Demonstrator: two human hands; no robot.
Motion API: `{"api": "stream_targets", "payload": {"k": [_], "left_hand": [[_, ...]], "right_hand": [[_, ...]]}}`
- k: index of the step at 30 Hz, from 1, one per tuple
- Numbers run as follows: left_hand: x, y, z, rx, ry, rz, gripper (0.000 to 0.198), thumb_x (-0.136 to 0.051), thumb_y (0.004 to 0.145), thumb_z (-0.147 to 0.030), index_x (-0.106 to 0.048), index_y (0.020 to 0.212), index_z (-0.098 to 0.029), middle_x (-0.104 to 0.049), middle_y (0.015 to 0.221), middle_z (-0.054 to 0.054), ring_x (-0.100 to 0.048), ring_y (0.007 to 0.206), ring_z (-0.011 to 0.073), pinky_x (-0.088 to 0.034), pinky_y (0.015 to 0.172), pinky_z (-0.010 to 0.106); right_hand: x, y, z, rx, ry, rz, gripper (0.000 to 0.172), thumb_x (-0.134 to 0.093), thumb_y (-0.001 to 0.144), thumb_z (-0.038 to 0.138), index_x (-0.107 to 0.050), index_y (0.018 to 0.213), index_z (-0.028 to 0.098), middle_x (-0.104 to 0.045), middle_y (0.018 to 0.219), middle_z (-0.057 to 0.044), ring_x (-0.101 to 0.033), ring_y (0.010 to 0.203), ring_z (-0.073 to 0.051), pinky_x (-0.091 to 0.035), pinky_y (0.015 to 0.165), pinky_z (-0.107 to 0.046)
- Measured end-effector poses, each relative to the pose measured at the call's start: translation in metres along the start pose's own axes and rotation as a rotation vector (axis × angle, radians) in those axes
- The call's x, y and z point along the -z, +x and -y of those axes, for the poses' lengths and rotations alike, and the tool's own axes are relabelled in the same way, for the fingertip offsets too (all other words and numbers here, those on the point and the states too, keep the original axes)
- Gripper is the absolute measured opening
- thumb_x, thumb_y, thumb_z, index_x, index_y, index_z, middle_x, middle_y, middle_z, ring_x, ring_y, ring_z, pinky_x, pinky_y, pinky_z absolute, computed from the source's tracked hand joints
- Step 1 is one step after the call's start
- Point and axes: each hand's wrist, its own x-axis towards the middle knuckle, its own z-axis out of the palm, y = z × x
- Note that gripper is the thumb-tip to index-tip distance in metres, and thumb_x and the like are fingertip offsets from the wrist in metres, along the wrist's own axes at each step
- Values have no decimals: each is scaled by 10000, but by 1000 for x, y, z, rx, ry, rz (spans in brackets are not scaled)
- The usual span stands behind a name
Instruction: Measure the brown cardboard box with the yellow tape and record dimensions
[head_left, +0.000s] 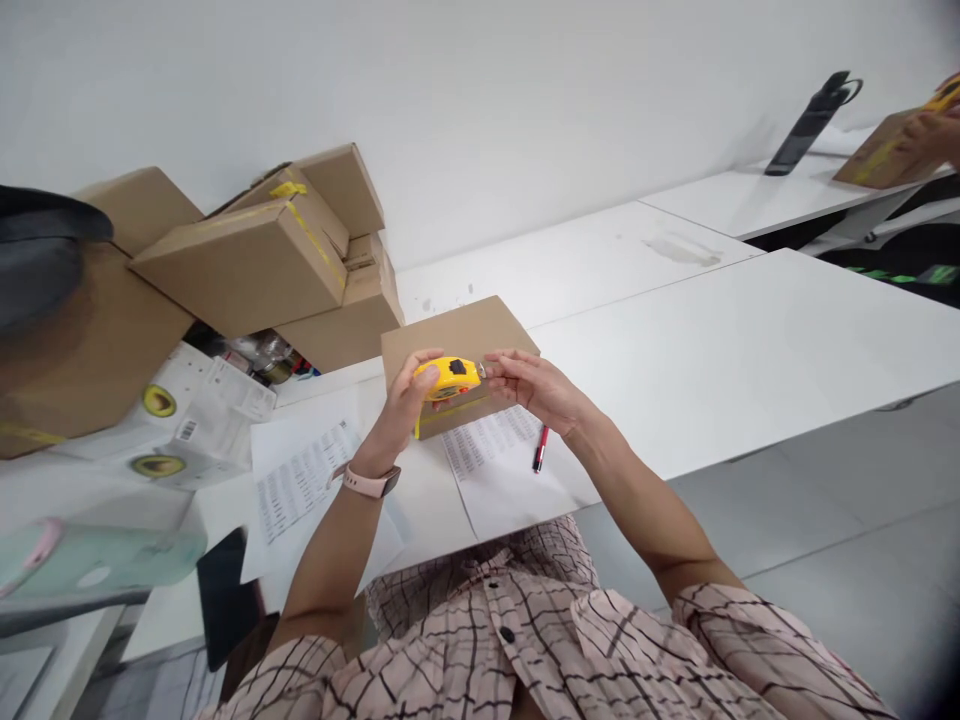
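Observation:
My left hand (407,395) is closed around a yellow tape measure (457,373) with a black button on top. The metal end tab of the tape sticks out on its right side. Right beside that tab are the fingertips of my right hand (529,382), loosely stretched and slightly apart; whether they touch it I cannot tell. Both hands are over a brown cardboard box (480,325) lying on the white table. A short yellow strip hangs near the box's lower left corner. Printed sheets (495,480) lie in front of the box, with a red and black pen (540,450) on them.
Several cardboard boxes (240,265) are piled at the left by the wall. White packages with avocado pictures (184,420), a black phone (227,600) and a pale green bottle (105,558) are nearer. At the far right, another person's hand (930,135) is at a box, near a dark bottle (806,125).

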Motion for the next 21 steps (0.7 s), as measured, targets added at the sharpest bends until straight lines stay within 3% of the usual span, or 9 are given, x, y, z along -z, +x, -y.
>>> {"api": "stream_targets", "payload": {"k": [5,9,13,16,19,21], "left_hand": [[39,7,-8,-20,8,-91,550,-700,792,-569,-623,1182,-188,-750,1046,76,-681,751,181,-454,581,260],[98,21,-4,-47,61,-278,480,-723,741,-552,-653,1022,-169,-722,844,41,-603,606,138,-376,505,235],[150,28,13,61,116,-361,488,-711,706,-570,-660,926,-137,-678,718,25,-549,528,120,-323,458,222],[161,29,24,139,131,-363,538,-727,663,-582,-674,941,-124,-694,729,35,-562,523,129,-330,443,220],[155,27,30,151,122,-291,572,-723,683,-609,-691,986,-125,-705,745,35,-579,541,138,-369,459,226],[150,25,32,129,112,-272,568,-717,708,-610,-692,1004,-125,-695,727,25,-574,534,135,-382,470,230]], "right_hand": [[6,47,17,149,-167,-145,380,-868,711,475,-654,879,210,-636,758,27,-499,618,-88,-428,555,-246],[41,93,29,207,-294,-399,289,-819,742,358,-578,778,204,-535,644,56,-413,573,-78,-330,533,-240],[72,112,18,147,-437,-605,191,-739,774,266,-562,746,199,-526,633,52,-428,594,-91,-319,547,-245],[78,115,2,72,-534,-564,212,-778,758,314,-640,859,188,-653,774,4,-553,697,-126,-415,612,-253],[74,115,-9,-22,-481,-447,350,-810,760,394,-685,1017,192,-729,955,-46,-644,811,-174,-499,680,-282],[72,114,-12,-67,-402,-421,349,-803,783,411,-691,1030,192,-740,980,-57,-657,806,-181,-513,670,-291]]}}
